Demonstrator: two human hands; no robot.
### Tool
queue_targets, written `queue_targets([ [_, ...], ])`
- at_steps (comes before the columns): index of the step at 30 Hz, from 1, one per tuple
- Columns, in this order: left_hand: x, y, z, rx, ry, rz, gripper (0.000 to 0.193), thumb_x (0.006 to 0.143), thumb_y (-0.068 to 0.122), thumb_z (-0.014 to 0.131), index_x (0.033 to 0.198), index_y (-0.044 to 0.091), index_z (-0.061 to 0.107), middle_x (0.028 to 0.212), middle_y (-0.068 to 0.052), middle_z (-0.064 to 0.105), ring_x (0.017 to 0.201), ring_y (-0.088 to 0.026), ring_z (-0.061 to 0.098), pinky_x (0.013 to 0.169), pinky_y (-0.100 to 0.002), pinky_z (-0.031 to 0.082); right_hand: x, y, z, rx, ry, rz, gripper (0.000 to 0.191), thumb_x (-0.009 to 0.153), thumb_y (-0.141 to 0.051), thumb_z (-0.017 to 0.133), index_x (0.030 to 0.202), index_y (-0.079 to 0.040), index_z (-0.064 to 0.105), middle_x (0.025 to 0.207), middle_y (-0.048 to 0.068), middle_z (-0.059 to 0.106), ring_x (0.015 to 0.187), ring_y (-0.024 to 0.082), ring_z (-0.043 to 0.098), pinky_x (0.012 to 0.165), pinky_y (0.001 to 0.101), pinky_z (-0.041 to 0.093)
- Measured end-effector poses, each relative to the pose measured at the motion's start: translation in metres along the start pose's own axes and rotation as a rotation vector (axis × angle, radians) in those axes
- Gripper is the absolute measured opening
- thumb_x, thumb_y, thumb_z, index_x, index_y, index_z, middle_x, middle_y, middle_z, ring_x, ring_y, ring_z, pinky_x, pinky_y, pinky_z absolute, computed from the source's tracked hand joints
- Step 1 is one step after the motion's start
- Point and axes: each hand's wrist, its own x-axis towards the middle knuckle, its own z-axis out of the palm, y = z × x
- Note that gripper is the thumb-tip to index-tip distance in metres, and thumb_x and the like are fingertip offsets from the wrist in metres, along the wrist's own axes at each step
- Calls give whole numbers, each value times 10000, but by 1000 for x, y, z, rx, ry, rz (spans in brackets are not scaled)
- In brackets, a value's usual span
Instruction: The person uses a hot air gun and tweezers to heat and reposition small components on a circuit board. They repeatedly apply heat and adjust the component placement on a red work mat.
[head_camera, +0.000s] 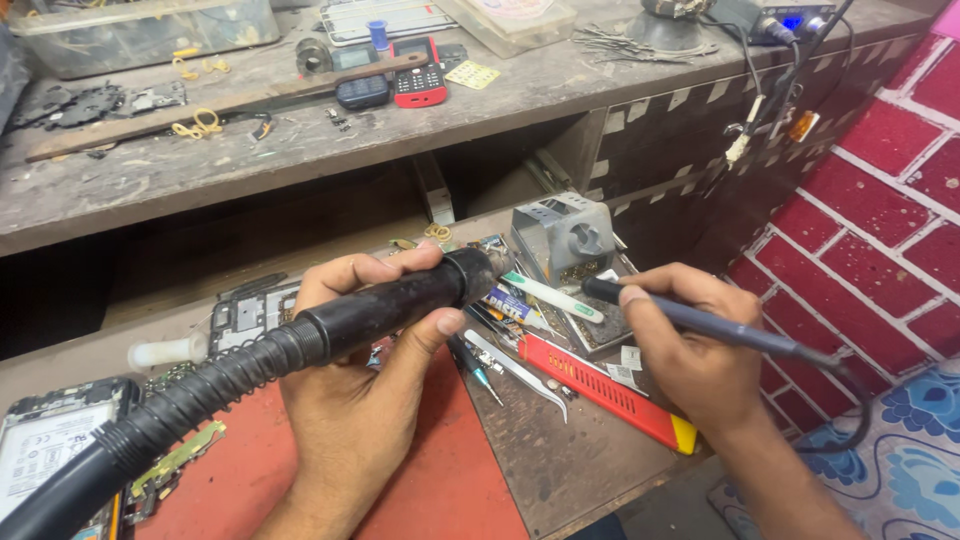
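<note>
We see the left hand (365, 385) wrapped around a black hot-air handle (400, 300), its grip closed about the barrel, thumb below and fingers over the top. The handle's metal nozzle (497, 262) points away from that grip toward the upper right, ending just beside a grey tool stand (563, 237). Behind the grip, a black ribbed hose (170, 410) with a coiled spring sleeve runs down to the lower left corner.

We see the right hand (690, 355) holding a slim dark-handled iron (700, 322) like a pen; its grip is closed on the shaft, and the tip end projects to the left of the fingers, toward the stand. The iron's cable (850, 400) trails off to the right of this grip and curves downward.

Between the two grips lie a red-and-yellow flat tool (600, 390), metal tweezers (515, 370) and a white-and-green pen-shaped tool (552, 297), all on the worn lower surface (570, 460). Under the left wrist we see a red mat (440, 480). To the left of the left grip sit an opened phone (50, 440) and a bare circuit board (250, 315).

Beyond both grips, an upper shelf (300, 150) carries a red keypad phone (419, 75), a clear plastic box (140, 35) and scattered small parts. To the right of the right grip stands a wall of red brick pattern (880, 230).
</note>
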Motion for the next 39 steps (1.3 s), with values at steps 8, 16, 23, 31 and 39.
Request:
queue_targets([
  [8,0,1,0,15,-2,0,437,893,-72,748,1220,37,480,1330,-164,681,1266,-225,665,1109,-370,565,0,-1,2,-54,34,0,144,910,-98,700,976,9,770,661,28,689,589,47,589,529,206,430],
  [16,0,1,1,32,-6,21,444,894,-74,751,1224,38,476,1325,-161,680,1260,-227,670,1104,-368,574,0,-3,1,-43,7,-34,145,910,-108,700,958,6,773,656,37,685,592,51,573,532,218,425],
  [23,0,0,0,12,0,8,439,887,-80,749,1217,36,484,1322,-164,682,1260,-231,669,1098,-369,577,1,-3,3,-133,32,38,171,889,-112,714,995,0,789,620,61,689,545,66,574,496,230,409],
  [31,0,1,-1,16,-9,4,428,896,-72,745,1220,38,489,1320,-163,682,1251,-227,676,1092,-367,583,1,-1,3,-137,59,10,172,902,-103,702,1005,10,780,639,38,688,572,50,579,525,211,427],
  [39,1,0,0,15,-4,2,431,892,-72,746,1219,36,487,1332,-166,681,1259,-225,669,1102,-366,567,0,-1,3,-114,55,-27,154,893,-93,700,985,9,770,674,14,692,591,30,595,534,198,442],
])
